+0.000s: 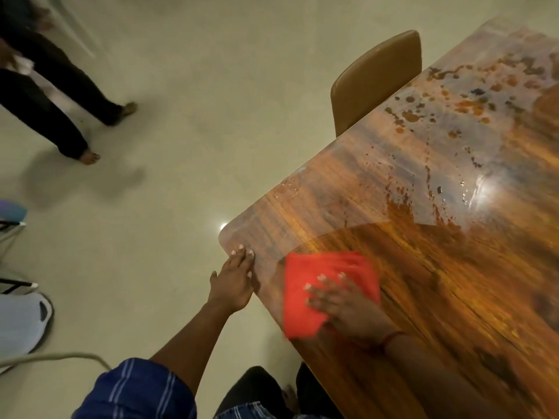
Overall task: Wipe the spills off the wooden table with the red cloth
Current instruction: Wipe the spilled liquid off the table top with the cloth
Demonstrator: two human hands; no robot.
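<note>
Most spills [417,207] lie far and right of your right hand [341,303], pressed flat and open on the square red cloth [314,285]. Your left hand [234,282] rests open on the glossy wooden table's [453,297] near-left edge.

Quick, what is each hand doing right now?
Left hand: open, resting on the wooden table edge.
Right hand: open, flat on the red cloth.

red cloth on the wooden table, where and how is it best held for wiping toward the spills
Press a flat palm on the middle of the flat red cloth from above, as the right hand does now with fingers spread. It lies limp on the glossy wooden table, so pinching an edge would likely bunch it. The left hand braces the table's near edge.
</note>
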